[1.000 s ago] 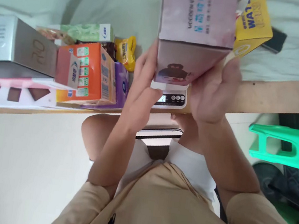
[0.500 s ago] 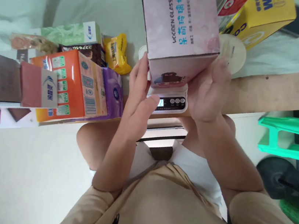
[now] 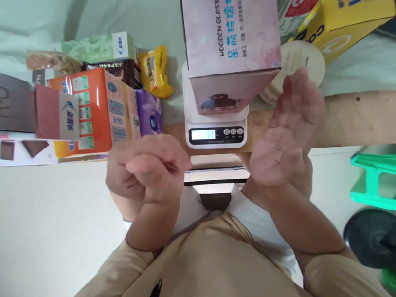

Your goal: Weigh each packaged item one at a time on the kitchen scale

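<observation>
Pink box [image 3: 231,40] sits on white scale [image 3: 217,131], upper centre; left hand [image 3: 147,166] curled empty, right hand [image 3: 290,132] spread beside box

The box [image 3: 231,40] on the scale is pale pink with a mottled wash, black "WOODEN GLASS" lettering and blue characters. The kitchen scale [image 3: 217,131] is white with a grey display. The carton [image 3: 97,105] to the left is orange with green panels; the pack [image 3: 149,112] beside it is purple. The box [image 3: 344,21] behind is yellow. The stool [image 3: 389,175] is green.
</observation>
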{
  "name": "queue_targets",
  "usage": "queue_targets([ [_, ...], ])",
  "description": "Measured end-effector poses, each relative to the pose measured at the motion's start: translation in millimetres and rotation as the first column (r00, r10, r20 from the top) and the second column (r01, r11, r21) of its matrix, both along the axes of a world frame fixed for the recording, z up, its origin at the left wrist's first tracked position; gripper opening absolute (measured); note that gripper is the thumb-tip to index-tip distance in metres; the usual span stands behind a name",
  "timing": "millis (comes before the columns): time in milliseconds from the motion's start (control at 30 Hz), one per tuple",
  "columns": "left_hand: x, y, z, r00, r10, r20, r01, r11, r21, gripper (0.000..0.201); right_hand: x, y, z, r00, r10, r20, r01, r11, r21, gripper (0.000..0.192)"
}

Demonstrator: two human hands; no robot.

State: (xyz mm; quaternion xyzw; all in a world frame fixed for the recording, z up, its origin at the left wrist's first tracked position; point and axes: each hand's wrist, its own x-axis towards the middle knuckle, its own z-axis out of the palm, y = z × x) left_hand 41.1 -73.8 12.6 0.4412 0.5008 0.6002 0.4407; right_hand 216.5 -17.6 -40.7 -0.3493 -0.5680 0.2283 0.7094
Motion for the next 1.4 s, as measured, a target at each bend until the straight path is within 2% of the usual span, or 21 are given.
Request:
queue_targets([
  [100, 8.5, 11.8, 0.9, 0.998, 0.066, 0.019, -0.067, 0.997, 0.031, 0.026, 0.7, 2.2, -1.9, 1.000, 0.023, -0.011, -0.023, 1.000, 0.011, 0.061],
  [167, 13.7, 23.4, -1.1, 0.989, 0.142, 0.039, -0.147, 0.973, 0.176, 0.010, 1.7, 0.8, -3.0, 1.000, 0.022, -0.014, -0.022, 0.999, -0.029, 0.060],
  [200, 15.7, 28.7, -2.1, 0.980, 0.192, 0.060, -0.201, 0.937, 0.286, 0.003, 2.0, -0.5, -3.5, 1.000, 0.001, -0.003, -0.001, 0.997, -0.071, 0.061],
  [267, 18.6, 36.5, -3.2, 0.964, 0.247, 0.100, -0.264, 0.837, 0.479, 0.024, 2.0, -2.7, -4.8, 0.997, -0.048, 0.060, 0.058, 0.981, -0.183, 0.071],
  [300, 19.7, 38.8, -3.0, 0.964, 0.242, 0.107, -0.261, 0.805, 0.533, 0.030, 1.5, -3.3, -5.5, 0.994, -0.066, 0.091, 0.085, 0.969, -0.231, 0.079],
  [333, 20.7, 40.1, -2.4, 0.969, 0.222, 0.107, -0.244, 0.796, 0.555, 0.033, 0.9, -3.3, -6.4, 0.991, -0.073, 0.108, 0.100, 0.959, -0.265, 0.086],
  [400, 22.3, 40.6, -0.9, 0.980, 0.179, 0.089, -0.198, 0.821, 0.535, 0.037, -0.7, -2.0, -8.1, 0.995, -0.053, 0.090, 0.076, 0.959, -0.272, 0.091],
  [467, 22.7, 40.0, -1.0, 0.976, 0.207, 0.065, -0.212, 0.847, 0.487, 0.041, -1.9, -0.1, -9.2, 1.000, -0.020, 0.024, 0.024, 0.977, -0.211, 0.082],
  [500, 22.2, 39.8, -2.2, 0.973, 0.229, 0.036, -0.220, 0.861, 0.458, 0.038, -2.1, 0.6, -9.5, 1.000, 0.000, -0.003, -0.001, 0.984, -0.179, 0.076],
  [567, 19.6, 40.0, -6.7, 0.967, 0.249, -0.049, -0.210, 0.893, 0.398, 0.021, -1.9, 0.9, -9.9, 0.999, 0.033, -0.027, -0.037, 0.990, -0.134, 0.067],
  [633, 15.6, 40.8, -13.4, 0.967, 0.232, -0.106, -0.183, 0.921, 0.345, 0.009, -1.4, 0.2, -10.8, 0.998, 0.054, -0.013, -0.055, 0.988, -0.146, 0.068],
  [733, 9.7, 41.9, -25.4, 0.984, 0.150, -0.100, -0.116, 0.952, 0.284, 0.028, -1.2, -0.6, -13.7, 0.998, 0.053, 0.027, -0.047, 0.981, -0.189, 0.072],
  [833, 7.6, 43.9, -38.1, 0.998, -0.031, -0.056, 0.043, 0.974, 0.221, 0.053, -1.5, 0.5, -16.3, 0.998, 0.059, 0.016, -0.055, 0.984, -0.167, 0.072],
  [900, 9.8, 46.8, -45.1, 0.993, -0.118, -0.014, 0.119, 0.969, 0.215, 0.062, -1.6, 1.8, -17.2, 0.995, 0.097, 0.004, -0.095, 0.981, -0.169, 0.070],
  [967, 14.4, 51.0, -49.0, 0.989, -0.145, 0.000, 0.141, 0.965, 0.221, 0.066, -1.9, 2.8, -18.0, 0.993, 0.115, 0.003, -0.112, 0.970, -0.216, 0.069],
  [1100, 23.3, 60.2, -48.2, 0.979, -0.186, -0.087, 0.198, 0.968, 0.155, 0.076, -2.9, 3.7, -21.2, 0.993, 0.114, 0.022, -0.099, 0.932, -0.349, 0.077],
  [1167, 24.6, 63.2, -47.0, 0.973, -0.208, -0.102, 0.221, 0.965, 0.141, 0.080, -3.2, 4.0, -22.3, 0.987, 0.158, 0.006, -0.144, 0.913, -0.382, 0.076],
  [1300, 22.2, 64.1, -47.2, 0.964, -0.236, -0.126, 0.252, 0.959, 0.129, 0.082, -2.0, 4.9, -21.8, 0.967, 0.247, -0.068, -0.254, 0.892, -0.374, 0.060],
  [1400, 20.3, 61.7, -45.7, 0.959, -0.249, -0.134, 0.265, 0.957, 0.115, 0.090, 0.9, 5.0, -21.3, 0.957, 0.278, -0.086, -0.290, 0.894, -0.343, 0.057],
])
